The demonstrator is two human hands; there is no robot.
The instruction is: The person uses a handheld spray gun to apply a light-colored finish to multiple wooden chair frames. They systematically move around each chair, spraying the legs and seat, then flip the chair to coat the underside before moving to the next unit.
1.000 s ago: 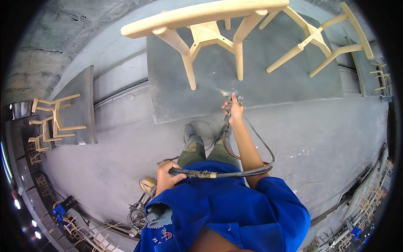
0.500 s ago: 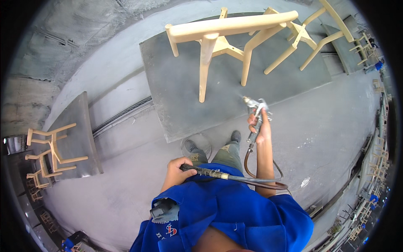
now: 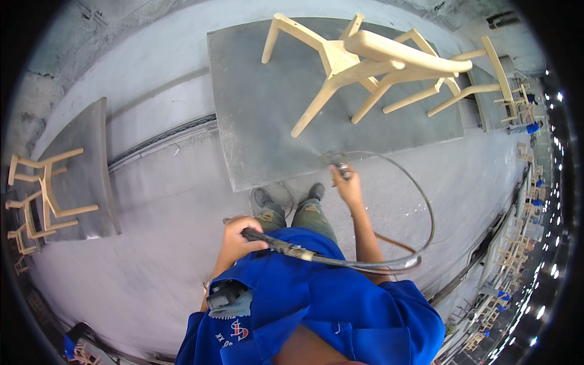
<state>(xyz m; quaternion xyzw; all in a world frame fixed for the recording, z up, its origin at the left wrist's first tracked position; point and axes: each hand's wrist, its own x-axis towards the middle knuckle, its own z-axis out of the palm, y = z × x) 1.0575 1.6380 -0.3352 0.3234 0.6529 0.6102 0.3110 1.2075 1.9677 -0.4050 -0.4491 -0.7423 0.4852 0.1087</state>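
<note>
A spray gun (image 3: 338, 164) is gripped in my right hand (image 3: 348, 185), held out over the front edge of a grey panel (image 3: 261, 140); a faint mist shows between it and the wood. My left hand (image 3: 239, 238) is closed round a dark hose (image 3: 283, 247) in front of my waist. From there the hose runs right and loops round to the gun. Nearest the gun stands a pale wooden chair frame (image 3: 339, 59), its legs spread on the panel and its curved rail toward the right. Motion blurs the gun, so its trigger cannot be made out.
A second chair frame (image 3: 453, 85) stands behind on the same panel. At the left, another panel (image 3: 100, 176) carries several frames (image 3: 48, 182). Many more frames and people in blue line the right rim. My shoes (image 3: 316, 191) are just short of the panel.
The near chair frame has turned, its curved rail swinging from the front to the right. My right hand and the spray gun have moved left, and the hose now loops wider.
</note>
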